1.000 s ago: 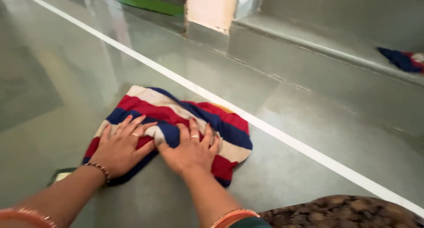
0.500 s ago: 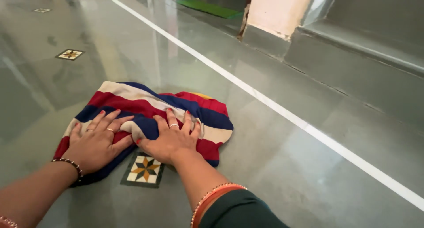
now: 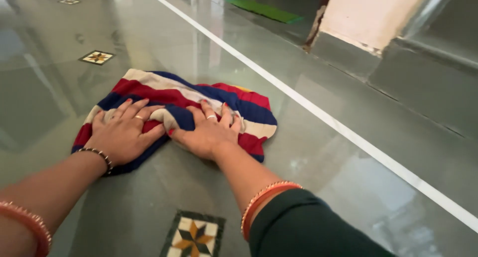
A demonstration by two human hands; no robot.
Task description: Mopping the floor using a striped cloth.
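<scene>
Two hands, left hand [image 3: 124, 135] and right hand [image 3: 206, 132], lie flat with fingers spread, pressing on a crumpled cloth [image 3: 174, 112] without gripping it. Cloth is soft, striped red, navy and cream, bunched on glossy grey floor [image 3: 323, 187]. Star-pattern tile [image 3: 193, 237] sits nearer, white line [image 3: 318, 115] beyond.

Open floor [image 3: 318, 157] all round; raised step [image 3: 428, 82] walling the far right.

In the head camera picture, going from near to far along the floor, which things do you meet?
Star-pattern inlay tile → left hand and right hand pressing flat on the striped cloth → second star tile → green mat.
</scene>
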